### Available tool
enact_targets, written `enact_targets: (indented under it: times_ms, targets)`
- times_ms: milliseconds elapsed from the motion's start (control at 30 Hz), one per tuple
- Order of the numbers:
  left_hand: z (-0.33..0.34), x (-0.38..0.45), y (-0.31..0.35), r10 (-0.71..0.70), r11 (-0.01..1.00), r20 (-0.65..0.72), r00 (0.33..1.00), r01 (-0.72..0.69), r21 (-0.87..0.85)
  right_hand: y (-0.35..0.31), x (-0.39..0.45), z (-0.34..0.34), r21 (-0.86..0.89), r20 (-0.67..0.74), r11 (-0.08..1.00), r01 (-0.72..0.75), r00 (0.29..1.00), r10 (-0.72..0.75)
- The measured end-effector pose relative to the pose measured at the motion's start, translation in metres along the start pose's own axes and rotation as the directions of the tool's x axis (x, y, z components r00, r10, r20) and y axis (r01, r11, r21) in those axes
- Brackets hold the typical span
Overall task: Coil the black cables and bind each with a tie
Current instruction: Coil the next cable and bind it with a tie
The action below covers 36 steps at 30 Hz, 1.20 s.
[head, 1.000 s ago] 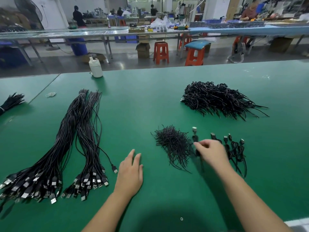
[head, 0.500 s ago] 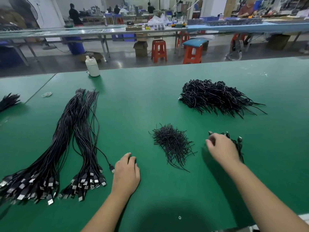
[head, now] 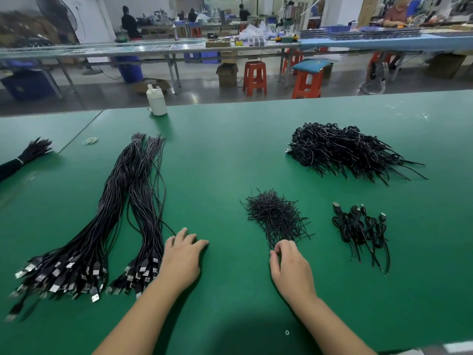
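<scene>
Far left edge of the green worktop (head: 230,149): a tied black bundle (head: 28,156) lies partly out of view. Next to the right, two long bunches of uncoiled black cables (head: 122,201) lie side by side, wire ends toward the far edge, USB plugs (head: 64,275) fanned out at the near edge. A white bottle (head: 156,102) stands at the far edge, a small pale loop (head: 90,141) lying left of it on the worktop.

Left hand (head: 181,260): forearm comes in from the near edge, palm down on the worktop, fingers extended and slightly spread, holding nothing. It rests just beside the plug end of the right-hand cable bunch; one loose cable runs up to its fingertips, contact not resolvable.

Centre: small heap of short black ties (head: 275,217).

Right hand (head: 291,267): forearm angled in from the lower right, palm down, fingers curled in toward the thumb at the near edge of the tie heap. The fingertips meet among the nearest ties; whether a tie is actually pinched I cannot tell.

Right of the heap: a few coiled cables (head: 363,231) lie together, plugs pointing away. Farther back, a large pile of coiled black cables (head: 343,152).
</scene>
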<state>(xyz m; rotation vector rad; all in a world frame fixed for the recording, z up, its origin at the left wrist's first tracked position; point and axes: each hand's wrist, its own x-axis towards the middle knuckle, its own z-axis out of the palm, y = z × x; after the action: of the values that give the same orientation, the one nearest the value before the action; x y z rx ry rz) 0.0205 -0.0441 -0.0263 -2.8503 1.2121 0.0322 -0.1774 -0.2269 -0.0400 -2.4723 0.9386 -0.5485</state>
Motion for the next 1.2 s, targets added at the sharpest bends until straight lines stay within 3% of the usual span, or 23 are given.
enact_targets:
  times_ms: [300, 500, 633, 733, 800, 867, 900, 967, 1000, 1033, 1067, 1133, 1200]
  targets:
    - [-0.012, 0.004, -0.022, -0.039, 0.985, -0.057, 0.998, 0.048, 0.165, 0.002, -0.005, 0.003, -0.101, -0.012, 0.992, 0.071, 0.997, -0.073]
    - [-0.014, 0.0, -0.02, 0.073, 0.986, -0.107, 0.992, -0.055, 0.16, 0.0, -0.008, 0.001, -0.184, -0.087, 0.969, 0.165, 0.979, -0.184]
    - [-0.017, -0.003, -0.004, 0.146, 0.988, -0.111, 0.983, -0.141, 0.055, -0.001, -0.007, 0.002, -0.294, -0.062, 0.935, 0.199, 0.972, -0.226]
    - [-0.026, -0.007, 0.012, 0.125, 0.963, -0.127, 0.984, -0.151, -0.225, -0.004, -0.006, -0.001, -0.349, -0.027, 0.914, 0.208, 0.972, -0.232]
    - [-0.035, -0.01, 0.022, 0.074, 0.888, -0.111, 0.991, -0.116, -0.445, -0.01, -0.003, -0.006, -0.335, -0.028, 0.918, 0.214, 0.971, -0.237]
    - [-0.047, -0.013, 0.032, 0.056, 0.714, -0.012, 0.998, -0.049, -0.699, -0.016, 0.001, -0.011, -0.25, -0.043, 0.941, 0.229, 0.968, -0.247]
    - [-0.054, -0.014, 0.036, 0.067, 0.557, 0.045, 0.997, 0.0, -0.83, -0.021, 0.003, -0.014, -0.168, -0.031, 0.956, 0.239, 0.968, -0.248]
    - [-0.069, -0.016, 0.044, 0.116, 0.143, 0.122, 0.986, 0.105, -0.984, -0.038, 0.008, -0.022, 0.091, 0.069, 0.974, 0.207, 0.974, -0.214]
    - [-0.076, -0.018, 0.046, 0.146, -0.037, 0.138, 0.98, 0.145, -0.989, -0.048, 0.01, -0.027, 0.275, 0.181, 0.954, 0.12, 0.968, -0.174]
    - [-0.081, -0.019, 0.049, 0.167, -0.149, 0.141, 0.976, 0.166, -0.975, -0.06, 0.01, -0.032, 0.456, 0.305, 0.89, -0.007, 0.941, -0.149]
    - [-0.086, -0.02, 0.051, 0.176, -0.195, 0.132, 0.976, 0.166, -0.967, -0.07, 0.01, -0.035, 0.605, 0.399, 0.785, -0.136, 0.904, -0.151]
    - [-0.09, -0.02, 0.054, 0.123, -0.168, 0.081, 0.989, 0.101, -0.981, -0.085, 0.009, -0.036, 0.745, 0.458, 0.609, -0.273, 0.872, -0.17]
    - [-0.092, -0.018, 0.056, -0.014, -0.069, 0.018, 1.0, 0.017, -0.997, -0.092, 0.007, -0.036, 0.748, 0.449, 0.605, -0.274, 0.88, -0.157]
